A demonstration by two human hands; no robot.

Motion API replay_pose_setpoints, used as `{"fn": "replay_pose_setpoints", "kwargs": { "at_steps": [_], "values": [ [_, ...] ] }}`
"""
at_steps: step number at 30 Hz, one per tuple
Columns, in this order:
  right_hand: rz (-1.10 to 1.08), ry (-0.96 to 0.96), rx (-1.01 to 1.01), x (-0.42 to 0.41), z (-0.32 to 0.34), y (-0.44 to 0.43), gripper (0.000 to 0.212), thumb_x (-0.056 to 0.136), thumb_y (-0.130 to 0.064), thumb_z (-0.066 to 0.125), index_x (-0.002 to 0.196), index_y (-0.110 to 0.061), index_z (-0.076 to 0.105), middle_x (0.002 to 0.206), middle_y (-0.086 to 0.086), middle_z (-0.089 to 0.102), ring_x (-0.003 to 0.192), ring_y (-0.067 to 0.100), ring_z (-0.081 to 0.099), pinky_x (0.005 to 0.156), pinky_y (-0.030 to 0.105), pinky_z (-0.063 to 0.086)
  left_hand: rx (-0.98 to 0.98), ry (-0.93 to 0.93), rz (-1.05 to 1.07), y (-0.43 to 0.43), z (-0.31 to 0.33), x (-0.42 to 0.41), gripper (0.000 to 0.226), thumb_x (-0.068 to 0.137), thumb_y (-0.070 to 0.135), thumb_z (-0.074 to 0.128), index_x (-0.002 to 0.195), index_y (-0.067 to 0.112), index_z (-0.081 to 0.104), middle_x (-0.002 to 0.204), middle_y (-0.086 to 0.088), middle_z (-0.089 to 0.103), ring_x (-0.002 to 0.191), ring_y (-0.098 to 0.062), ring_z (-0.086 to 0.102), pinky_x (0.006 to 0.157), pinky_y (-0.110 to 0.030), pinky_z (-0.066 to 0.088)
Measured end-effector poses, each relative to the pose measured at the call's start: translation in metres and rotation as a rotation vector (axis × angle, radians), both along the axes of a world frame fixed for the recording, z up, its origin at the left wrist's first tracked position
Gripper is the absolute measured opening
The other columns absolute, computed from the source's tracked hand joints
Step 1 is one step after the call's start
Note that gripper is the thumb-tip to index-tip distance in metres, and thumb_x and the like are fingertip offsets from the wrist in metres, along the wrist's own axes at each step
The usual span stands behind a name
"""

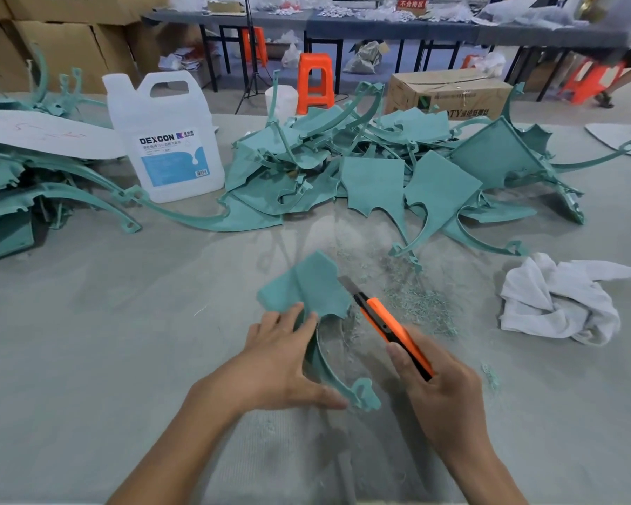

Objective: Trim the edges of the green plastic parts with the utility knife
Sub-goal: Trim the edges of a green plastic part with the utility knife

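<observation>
Green plastic parts [376, 176] in heaps on grey table [106, 322], boxes [59, 41] behind.

- Left hand [277, 366]: bare, no covering over fingers or palm.
- Right hand [441, 391]: bare too.
- Left forearm [168, 446] and right forearm [481, 464]: uncovered to the frame's lower edge.
</observation>
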State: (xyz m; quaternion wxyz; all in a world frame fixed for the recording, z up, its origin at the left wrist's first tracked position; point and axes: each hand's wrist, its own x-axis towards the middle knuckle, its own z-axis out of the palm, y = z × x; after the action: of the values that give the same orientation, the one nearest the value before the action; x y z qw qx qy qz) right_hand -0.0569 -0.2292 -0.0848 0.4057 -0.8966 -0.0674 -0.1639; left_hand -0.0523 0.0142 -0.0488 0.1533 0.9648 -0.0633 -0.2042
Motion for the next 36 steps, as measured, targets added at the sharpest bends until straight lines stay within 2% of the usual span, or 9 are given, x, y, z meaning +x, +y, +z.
{"fn": "replay_pose_setpoints", "kwargs": {
  "at_steps": [6,8,11,15,18,23,28,31,36],
  "values": [
    [0.033,0.012,-0.034,-0.003,0.004,0.002,0.03,0.089,-0.047,0.066,0.119,-0.052,0.061,0.072,-0.017,0.062,0.061,0.006,0.06,0.056,0.027,0.052,-0.241,-0.074,0.066,0.039,0.004,0.016,0.113,0.063,0.077,0.071,0.157,0.039,0.023,0.158,0.028,0.01,0.152,-0.002,0.0,0.123,-0.035,0.006],
    [0.039,0.009,-0.041,-0.004,0.006,0.002,0.028,0.09,-0.045,0.068,0.117,-0.049,0.063,0.071,-0.018,0.062,0.062,0.006,0.06,0.057,0.025,0.05,-0.209,-0.123,0.101,0.036,-0.006,0.02,0.12,0.06,0.091,0.062,0.159,0.04,0.015,0.16,0.027,-0.002,0.15,0.002,-0.011,0.121,-0.037,0.001],
    [0.068,0.031,-0.074,-0.005,0.007,0.002,0.027,0.087,-0.043,0.074,0.113,-0.045,0.068,0.076,-0.017,0.066,0.066,0.005,0.062,0.06,0.026,0.05,-0.145,-0.232,0.15,0.025,-0.025,0.02,0.129,0.053,0.107,0.034,0.16,0.039,0.009,0.165,0.021,-0.007,0.147,0.005,-0.017,0.114,-0.028,-0.004],
    [0.015,-0.03,-0.168,-0.004,0.004,0.004,0.021,0.077,-0.027,0.081,0.098,-0.029,0.079,0.074,-0.005,0.071,0.063,0.023,0.066,0.055,0.029,0.045,-0.022,-0.375,0.224,0.008,-0.039,0.015,0.123,0.058,0.108,0.013,0.16,0.037,0.011,0.167,0.018,-0.003,0.151,0.0,-0.013,0.109,-0.026,-0.004],
    [-0.009,-0.023,-0.199,-0.002,0.0,0.003,0.022,0.079,-0.022,0.085,0.1,-0.019,0.08,0.073,0.002,0.072,0.063,0.027,0.068,0.054,0.037,0.054,0.047,-0.443,0.259,-0.003,-0.044,0.012,0.122,0.061,0.105,0.002,0.16,0.035,0.013,0.168,0.013,0.001,0.153,-0.007,-0.007,0.109,-0.032,0.0],
    [-0.014,-0.06,-0.203,-0.002,0.0,0.004,0.022,0.081,-0.025,0.084,0.102,-0.019,0.08,0.078,0.001,0.075,0.064,0.028,0.069,0.053,0.036,0.055,0.081,-0.479,0.279,-0.005,-0.043,0.009,0.114,0.067,0.102,0.0,0.158,0.036,0.019,0.168,0.01,0.009,0.152,-0.01,0.001,0.108,-0.033,0.003],
    [-0.033,-0.065,-0.164,-0.001,0.001,0.004,0.015,0.086,-0.035,0.075,0.095,-0.024,0.077,0.07,-0.002,0.069,0.058,0.025,0.064,0.052,0.031,0.044,0.098,-0.51,0.29,-0.008,-0.043,0.006,0.107,0.071,0.097,0.002,0.153,0.035,0.033,0.165,0.007,0.024,0.15,-0.016,0.017,0.109,-0.036,0.009],
    [-0.04,-0.051,-0.107,-0.001,0.001,0.001,0.012,0.086,-0.034,0.075,0.095,-0.025,0.076,0.065,-0.005,0.065,0.056,0.017,0.058,0.052,0.026,0.038,0.092,-0.499,0.294,-0.009,-0.043,0.006,0.104,0.073,0.095,0.002,0.154,0.035,0.031,0.165,0.007,0.022,0.15,-0.016,0.015,0.111,-0.036,0.009],
    [-0.075,-0.053,-0.179,0.001,-0.001,0.004,0.015,0.086,-0.032,0.076,0.096,-0.02,0.077,0.066,0.0,0.067,0.055,0.028,0.059,0.049,0.032,0.042,0.044,-0.469,0.277,-0.008,-0.043,0.008,0.1,0.079,0.091,0.013,0.156,0.03,0.028,0.166,0.003,0.018,0.15,-0.018,0.011,0.122,-0.036,0.012]
  ]
}}
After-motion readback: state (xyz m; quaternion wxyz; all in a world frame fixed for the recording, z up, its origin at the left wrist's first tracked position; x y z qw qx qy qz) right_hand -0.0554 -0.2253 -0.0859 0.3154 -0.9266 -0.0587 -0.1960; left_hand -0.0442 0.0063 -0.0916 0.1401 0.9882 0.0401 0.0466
